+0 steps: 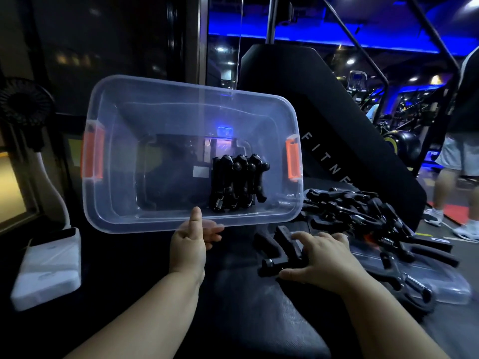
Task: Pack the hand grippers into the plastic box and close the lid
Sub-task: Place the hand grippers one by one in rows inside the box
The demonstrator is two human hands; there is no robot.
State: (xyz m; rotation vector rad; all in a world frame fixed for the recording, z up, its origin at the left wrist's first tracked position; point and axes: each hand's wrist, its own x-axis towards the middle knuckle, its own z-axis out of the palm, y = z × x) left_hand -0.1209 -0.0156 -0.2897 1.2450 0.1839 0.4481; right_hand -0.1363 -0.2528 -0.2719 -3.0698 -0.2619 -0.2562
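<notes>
A clear plastic box [124, 203] with orange latches stands tilted toward me on a black padded bench. Three black hand grippers [237, 185] lie side by side inside it at the right. My left hand [191, 239] grips the box's near rim, thumb on top. My right hand [324, 260] rests on a black hand gripper [282, 244] lying on the bench, fingers curling over it. A pile of several more hand grippers [363, 211] lies to the right, partly on the clear lid [445, 286].
A white case [49, 265] sits at the left of the bench, with a small black fan [26, 102] behind it. The bench's upright black backrest [324, 120] rises behind the box. A person's legs [451, 182] are at far right among gym machines.
</notes>
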